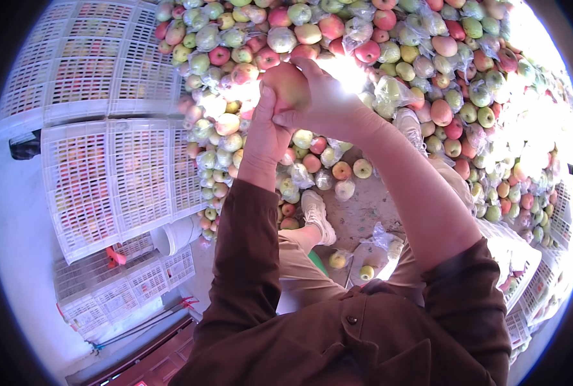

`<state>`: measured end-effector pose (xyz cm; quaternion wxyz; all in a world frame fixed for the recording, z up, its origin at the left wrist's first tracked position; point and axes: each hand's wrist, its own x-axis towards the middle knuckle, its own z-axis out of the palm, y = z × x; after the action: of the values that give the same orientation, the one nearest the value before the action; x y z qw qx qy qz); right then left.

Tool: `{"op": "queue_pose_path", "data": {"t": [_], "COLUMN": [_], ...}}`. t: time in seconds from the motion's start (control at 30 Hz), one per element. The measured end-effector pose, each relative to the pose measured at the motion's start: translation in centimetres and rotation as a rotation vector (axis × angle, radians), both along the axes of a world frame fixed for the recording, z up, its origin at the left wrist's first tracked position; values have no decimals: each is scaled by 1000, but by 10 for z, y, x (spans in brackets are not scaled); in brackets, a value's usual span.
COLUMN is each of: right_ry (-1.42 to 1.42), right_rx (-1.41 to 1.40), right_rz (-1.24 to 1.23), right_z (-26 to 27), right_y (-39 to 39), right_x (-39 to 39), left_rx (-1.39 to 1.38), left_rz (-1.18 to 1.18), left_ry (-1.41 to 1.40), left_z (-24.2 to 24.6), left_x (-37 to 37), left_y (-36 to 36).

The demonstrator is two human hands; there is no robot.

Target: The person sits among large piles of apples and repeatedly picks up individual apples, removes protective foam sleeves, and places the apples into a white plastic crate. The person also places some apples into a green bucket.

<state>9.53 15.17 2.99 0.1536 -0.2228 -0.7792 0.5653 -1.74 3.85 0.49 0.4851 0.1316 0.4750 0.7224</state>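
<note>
A large red-and-yellow apple [286,86] is held up between both hands over a broad heap of apples [310,34]. My left hand [269,123] grips it from the near left, the thumb lying along its side. From the right, my right hand [332,106] has its fingers over the far side and its thumb low on the near side. No plastic film shows on this apple. Many apples in the heap are wrapped in thin clear plastic bags, such as a bagged apple [281,39] just beyond my hands; others are bare.
Stacked white plastic crates [108,123] of apples stand at the left, with a white bucket [170,236] below them. More crates [533,270] are at the right. Loose apples [337,260] lie on the floor [354,207] between my feet. Strong sunlight washes out the right side.
</note>
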Motion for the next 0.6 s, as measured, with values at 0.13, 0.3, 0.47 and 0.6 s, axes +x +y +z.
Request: {"op": "queue_pose_path", "data": {"t": [0.13,0.3,0.47,0.6], "right_ry": [153,304,324,353], "right_rx": [-202,-362,-489,-481], "right_rz": [170,273,375,378], "right_z": [-2,-2,10,-3], "right_y": [-10,-26,-43,-65], "right_x": [1,1,2,-6], "left_rx": [-81,26,127,175], "left_rz": [131,200,290,330], "left_ry": [191,330,313,305], "left_z": [23,41,38,34], "left_x": [28,50,54,53], "left_y": [-34,-58,-84,-100]}}
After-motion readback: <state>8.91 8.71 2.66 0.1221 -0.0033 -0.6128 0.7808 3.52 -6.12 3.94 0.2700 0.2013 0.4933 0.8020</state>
